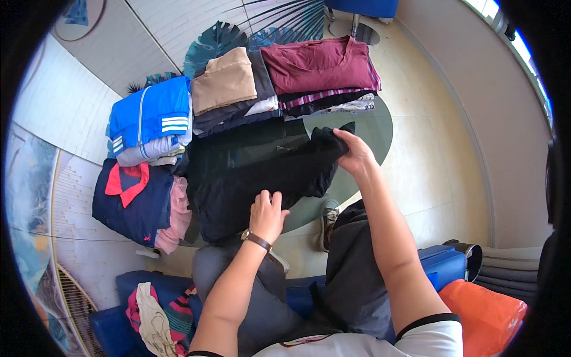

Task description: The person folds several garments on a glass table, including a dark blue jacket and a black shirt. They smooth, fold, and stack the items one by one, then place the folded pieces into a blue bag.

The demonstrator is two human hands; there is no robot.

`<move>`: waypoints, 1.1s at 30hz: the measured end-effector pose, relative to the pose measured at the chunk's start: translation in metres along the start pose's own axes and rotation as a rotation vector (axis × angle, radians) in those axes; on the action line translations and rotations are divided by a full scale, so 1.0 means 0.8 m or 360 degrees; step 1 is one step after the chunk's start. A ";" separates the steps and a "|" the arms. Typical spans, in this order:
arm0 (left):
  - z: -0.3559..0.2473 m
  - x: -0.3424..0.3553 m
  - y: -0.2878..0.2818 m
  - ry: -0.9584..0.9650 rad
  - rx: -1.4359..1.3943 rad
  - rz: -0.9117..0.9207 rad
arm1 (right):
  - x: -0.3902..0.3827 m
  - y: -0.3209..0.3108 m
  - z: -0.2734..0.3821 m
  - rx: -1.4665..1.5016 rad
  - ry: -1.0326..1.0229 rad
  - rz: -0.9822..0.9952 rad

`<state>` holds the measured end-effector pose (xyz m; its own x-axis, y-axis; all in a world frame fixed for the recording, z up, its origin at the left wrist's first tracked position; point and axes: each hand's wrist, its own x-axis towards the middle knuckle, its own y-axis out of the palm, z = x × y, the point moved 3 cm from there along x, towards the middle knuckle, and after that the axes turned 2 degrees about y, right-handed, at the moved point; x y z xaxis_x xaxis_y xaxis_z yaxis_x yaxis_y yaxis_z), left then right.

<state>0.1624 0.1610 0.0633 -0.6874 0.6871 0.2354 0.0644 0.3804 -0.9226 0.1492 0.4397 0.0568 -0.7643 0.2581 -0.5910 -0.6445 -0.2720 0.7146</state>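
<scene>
A black garment (256,184) lies stretched across the dark glass table (380,128); I cannot tell what kind of garment it is. My right hand (357,152) is closed on its right end, with the fabric bunched and lifted a little under the fingers. Lower down, my left hand (267,217) rests at the garment's near edge. Its fingers lie on the cloth and the thumb is held apart, gripping nothing that I can see. A watch with a brown strap (257,240) is on my left wrist.
Folded stacks ring the table: a maroon shirt (321,65), beige cloth (223,80), a blue jacket (151,113) and a navy garment (134,199) with pink ruffles. Beside me on the blue seat are crumpled clothes (157,318) at left and an orange bag (482,312) at right.
</scene>
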 end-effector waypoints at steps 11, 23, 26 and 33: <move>0.032 -0.044 -0.031 -0.0072 0.0170 0.0467 | 0.007 -0.077 -0.012 -0.0725 -0.0403 -0.0257; -0.002 -0.038 0.004 0.0165 0.0164 0.0289 | -0.011 -0.061 -0.058 -0.2341 -0.0986 -0.0334; 0.003 -0.034 0.008 0.0162 0.0212 0.0144 | -0.009 -0.040 -0.065 -0.2227 -0.0702 -0.0311; 0.021 -0.028 -0.016 -0.0098 -0.0566 -0.0082 | -0.004 -0.016 -0.076 -0.1036 -0.0159 -0.0156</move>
<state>0.1648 0.1302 0.0650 -0.7380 0.6270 0.2496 0.2690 0.6125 -0.7433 0.1584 0.3860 0.0267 -0.7156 0.3866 -0.5818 -0.6178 -0.7389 0.2689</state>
